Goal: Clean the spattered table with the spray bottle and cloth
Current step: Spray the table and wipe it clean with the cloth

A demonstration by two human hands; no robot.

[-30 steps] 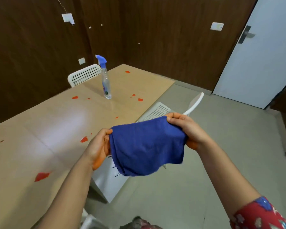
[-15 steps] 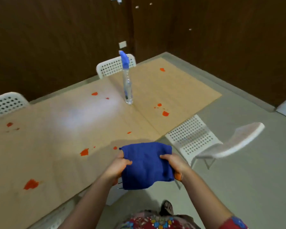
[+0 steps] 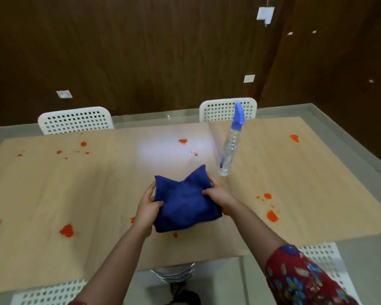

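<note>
Now: your left grip [image 3: 146, 211] and right grip [image 3: 219, 194] both pinch the folded blue cloth [image 3: 183, 203], centre frame, over the desk [image 3: 75, 183]. The spray bottle [image 3: 229, 148] stands on its base just up-right of the right grip, likely your nearer reach.

The cloth [image 3: 185, 203] at centre frame is plain deep blue. The spray bottle [image 3: 229, 148] up and right of it is clear with a blue head. The tabletop [image 3: 97, 183] is pale wood grain with orange-red spatters [image 3: 67, 230]. The chairs [image 3: 75, 121] are white with rows of round holes. The wall [image 3: 141, 51] is dark brown. The sleeve [image 3: 299, 280] at lower right is dark red with blue and yellow flowers.
</note>
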